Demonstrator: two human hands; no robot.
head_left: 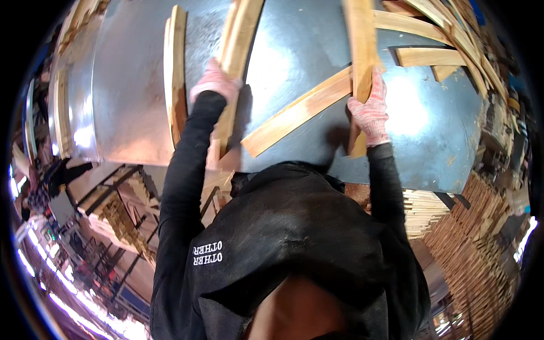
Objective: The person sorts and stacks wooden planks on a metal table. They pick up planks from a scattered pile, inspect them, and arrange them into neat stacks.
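Observation:
Both my hands wear pinkish knit gloves over a metal-topped table. My left hand grips a wooden board that runs away from me toward the far edge. On the right, my right hand is closed around the edge of another wooden board, its thumb on the near side. Between them a loose wooden board lies slanted, its far end passing under the right-hand board. Left of my left hand rests one more wooden board, lengthwise on the metal.
Several wooden strips lie crossed at the table's far right, with a short board beside them. A board lies along the left end. Below the table stand stacked lumber at right and a wood pile at left.

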